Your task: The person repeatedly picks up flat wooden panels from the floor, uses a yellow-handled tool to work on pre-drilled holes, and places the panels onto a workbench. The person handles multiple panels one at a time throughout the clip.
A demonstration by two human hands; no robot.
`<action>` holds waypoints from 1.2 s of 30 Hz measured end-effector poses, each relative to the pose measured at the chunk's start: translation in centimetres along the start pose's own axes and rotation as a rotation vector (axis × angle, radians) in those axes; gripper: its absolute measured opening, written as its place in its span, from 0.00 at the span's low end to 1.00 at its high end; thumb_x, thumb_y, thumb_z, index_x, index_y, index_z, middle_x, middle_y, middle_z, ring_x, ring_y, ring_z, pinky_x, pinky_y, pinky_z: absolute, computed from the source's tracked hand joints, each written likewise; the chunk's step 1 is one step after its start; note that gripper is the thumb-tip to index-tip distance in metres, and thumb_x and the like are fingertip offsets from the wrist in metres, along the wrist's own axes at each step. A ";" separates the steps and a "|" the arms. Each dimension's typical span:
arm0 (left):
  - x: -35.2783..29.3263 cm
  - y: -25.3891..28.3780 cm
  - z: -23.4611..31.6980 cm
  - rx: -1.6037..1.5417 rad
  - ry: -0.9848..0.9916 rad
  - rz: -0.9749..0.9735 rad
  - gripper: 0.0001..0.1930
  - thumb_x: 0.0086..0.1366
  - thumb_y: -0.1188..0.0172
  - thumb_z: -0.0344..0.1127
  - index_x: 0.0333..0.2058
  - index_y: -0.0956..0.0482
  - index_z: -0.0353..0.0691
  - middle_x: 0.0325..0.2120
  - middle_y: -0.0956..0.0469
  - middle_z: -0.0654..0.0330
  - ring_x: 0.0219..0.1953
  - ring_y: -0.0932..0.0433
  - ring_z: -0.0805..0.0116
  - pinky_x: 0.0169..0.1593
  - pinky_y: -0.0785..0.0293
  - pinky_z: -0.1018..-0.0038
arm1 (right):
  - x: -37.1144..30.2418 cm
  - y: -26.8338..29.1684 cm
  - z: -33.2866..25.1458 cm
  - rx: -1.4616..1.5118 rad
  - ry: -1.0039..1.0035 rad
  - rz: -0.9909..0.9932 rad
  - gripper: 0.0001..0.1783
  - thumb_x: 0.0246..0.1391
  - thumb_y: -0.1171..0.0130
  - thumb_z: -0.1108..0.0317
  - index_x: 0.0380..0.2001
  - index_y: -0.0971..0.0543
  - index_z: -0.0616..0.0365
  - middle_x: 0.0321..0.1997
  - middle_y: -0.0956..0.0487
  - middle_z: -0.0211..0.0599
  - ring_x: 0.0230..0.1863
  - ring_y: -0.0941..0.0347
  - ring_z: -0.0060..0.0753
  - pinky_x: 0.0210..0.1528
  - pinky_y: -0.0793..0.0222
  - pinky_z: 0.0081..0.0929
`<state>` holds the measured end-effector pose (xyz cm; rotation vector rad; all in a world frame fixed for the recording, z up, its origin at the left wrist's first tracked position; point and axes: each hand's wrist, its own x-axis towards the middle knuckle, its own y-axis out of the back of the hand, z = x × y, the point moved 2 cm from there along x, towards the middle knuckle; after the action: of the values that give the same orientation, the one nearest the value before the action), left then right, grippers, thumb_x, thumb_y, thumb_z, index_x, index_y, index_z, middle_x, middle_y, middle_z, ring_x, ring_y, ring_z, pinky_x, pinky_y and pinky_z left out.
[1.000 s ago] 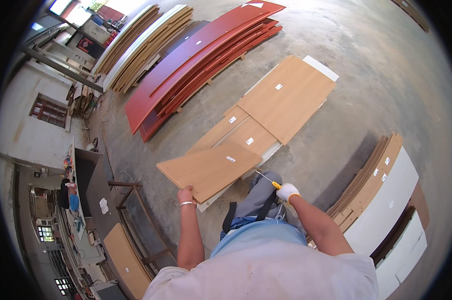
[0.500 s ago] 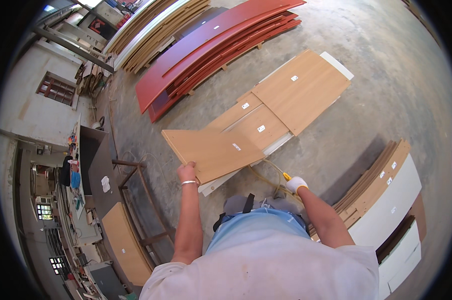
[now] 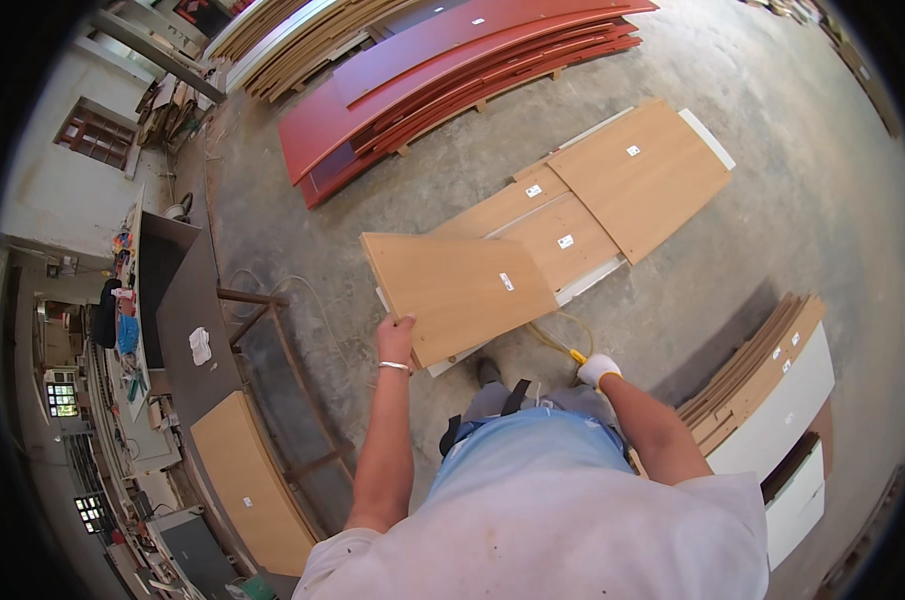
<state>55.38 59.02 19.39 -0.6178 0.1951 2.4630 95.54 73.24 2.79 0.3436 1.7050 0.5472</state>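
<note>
My bare left hand (image 3: 396,343), with a bracelet at the wrist, grips the near left edge of a light wood-coloured panel (image 3: 463,300). That panel is tilted, its left end raised over the near end of a low stack of similar panels (image 3: 638,190). In my right hand (image 3: 600,370), which wears a white glove with a yellow cuff, is a slim yellow tool (image 3: 577,355) that looks like an air blow gun. A yellow hose (image 3: 545,338) loops beside it, below the panel's right corner. The gloved fingers are partly hidden.
Red panels (image 3: 453,70) lie stacked at the far side. To my right stands a pile of wood and white boards (image 3: 773,400). A dark workbench (image 3: 195,320) with a metal frame (image 3: 298,385) runs along the left, bearing another wood-coloured panel (image 3: 248,475).
The whole view has shifted, so the floor stacks appear farther right. My left hand and the tilted panel have moved slightly left relative to the stack. Both hands keep their holds.
</note>
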 end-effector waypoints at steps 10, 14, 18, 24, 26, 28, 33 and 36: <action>-2.1 4.1 -8.1 -0.415 -0.257 -0.193 0.34 0.58 0.33 0.26 0.61 0.38 0.32 0.56 0.29 0.55 0.57 0.29 0.64 0.58 0.32 0.72 | -4.8 1.9 -11.6 0.157 -0.124 0.048 0.19 0.50 0.48 0.60 0.36 0.16 0.61 0.40 0.19 0.57 0.44 0.20 0.53 0.47 0.25 0.42; -0.7 4.2 -13.1 -0.108 -0.107 -0.010 0.31 0.60 0.36 0.25 0.61 0.37 0.33 0.55 0.28 0.56 0.55 0.26 0.61 0.56 0.28 0.71 | -5.8 1.8 -10.4 0.148 -0.182 0.102 0.18 0.49 0.48 0.62 0.36 0.16 0.62 0.39 0.18 0.56 0.42 0.19 0.52 0.47 0.24 0.41; -0.7 3.1 -13.2 -0.517 0.082 0.200 0.23 0.62 0.37 0.29 0.55 0.30 0.38 0.45 0.23 0.59 0.42 0.22 0.68 0.39 0.21 0.72 | -4.5 1.1 -7.8 -0.017 -0.141 0.203 0.19 0.49 0.49 0.62 0.37 0.16 0.63 0.37 0.17 0.54 0.41 0.18 0.49 0.45 0.24 0.38; 2.9 2.6 -15.4 -0.414 0.048 0.183 0.20 0.64 0.38 0.31 0.54 0.30 0.39 0.46 0.23 0.57 0.43 0.21 0.64 0.42 0.20 0.68 | -7.6 5.2 -7.8 0.248 -0.306 -0.066 0.17 0.49 0.49 0.64 0.32 0.16 0.64 0.32 0.17 0.52 0.31 0.17 0.41 0.35 0.23 0.35; 4.2 1.5 -15.5 -0.465 0.057 0.263 0.22 0.63 0.38 0.32 0.55 0.32 0.38 0.46 0.23 0.57 0.47 0.21 0.59 0.45 0.20 0.62 | -7.6 6.1 -8.1 0.264 -0.243 -0.114 0.16 0.50 0.50 0.65 0.30 0.17 0.64 0.30 0.17 0.51 0.28 0.18 0.39 0.33 0.23 0.34; 5.7 1.4 -15.3 -0.634 0.174 0.262 0.21 0.63 0.38 0.34 0.53 0.30 0.39 0.46 0.23 0.55 0.47 0.21 0.57 0.45 0.20 0.60 | -7.6 7.7 -8.8 0.213 -0.156 -0.128 0.16 0.50 0.50 0.65 0.29 0.16 0.63 0.30 0.17 0.50 0.27 0.18 0.39 0.33 0.23 0.35; 6.9 -0.8 -13.6 -0.694 0.261 0.307 0.21 0.62 0.38 0.35 0.51 0.30 0.36 0.45 0.23 0.49 0.45 0.20 0.52 0.44 0.19 0.53 | -7.0 9.4 -15.7 -0.182 0.265 0.041 0.18 0.49 0.49 0.60 0.33 0.15 0.59 0.38 0.17 0.52 0.40 0.19 0.51 0.44 0.24 0.41; 7.2 -2.2 -11.4 -0.676 0.210 0.266 0.21 0.61 0.39 0.33 0.51 0.31 0.33 0.45 0.23 0.47 0.45 0.20 0.50 0.45 0.19 0.49 | -5.0 11.6 -14.8 -0.153 0.268 0.062 0.18 0.49 0.48 0.59 0.34 0.15 0.57 0.39 0.18 0.52 0.43 0.20 0.53 0.46 0.25 0.42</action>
<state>55.82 61.40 5.92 -1.1972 -0.5329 2.7040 81.27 77.94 15.16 0.2199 1.8998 0.7930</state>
